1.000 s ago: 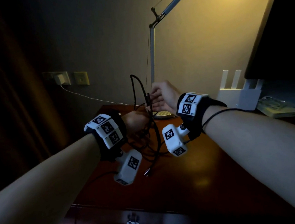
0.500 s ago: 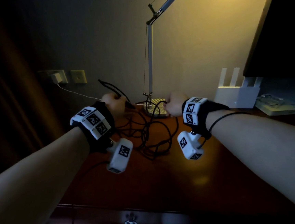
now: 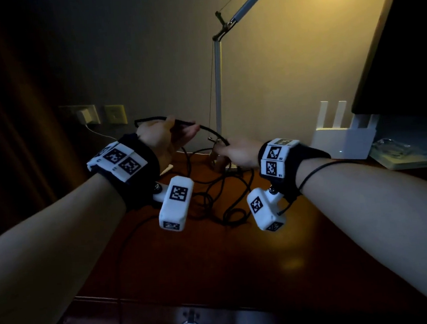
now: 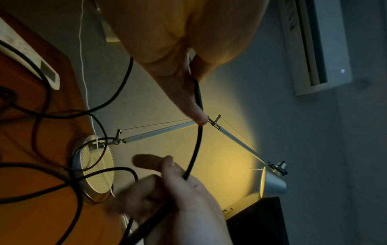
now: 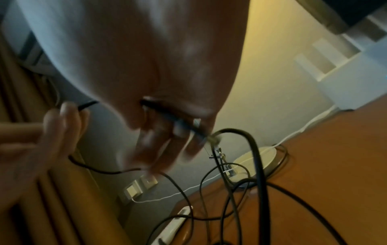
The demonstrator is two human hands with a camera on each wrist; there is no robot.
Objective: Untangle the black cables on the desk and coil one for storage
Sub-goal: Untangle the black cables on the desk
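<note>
A black cable [image 3: 212,132] arcs between my two hands above the reddish wooden desk [image 3: 215,259]. My left hand [image 3: 179,133] is raised at the left and pinches the cable [image 4: 198,140] between thumb and fingers, with a short end sticking out behind it. My right hand [image 3: 225,149], lower and to the right by the lamp foot, has its fingers curled round the same cable [image 5: 165,112]. A loose tangle of black cables [image 3: 210,198] lies on the desk under both hands, with loops hanging down from them.
A desk lamp with a round base [image 3: 230,169] and thin arm [image 3: 218,84] stands just behind the hands. A white router [image 3: 342,140] and a dark screen [image 3: 403,42] are at the right. A white power strip [image 4: 29,54] lies at the back left below a wall socket [image 3: 84,116].
The hands held the bundle lifted and close together; they have since pulled apart. The tangle has dropped to the desk and one stretch of cable now spans between the hands.
</note>
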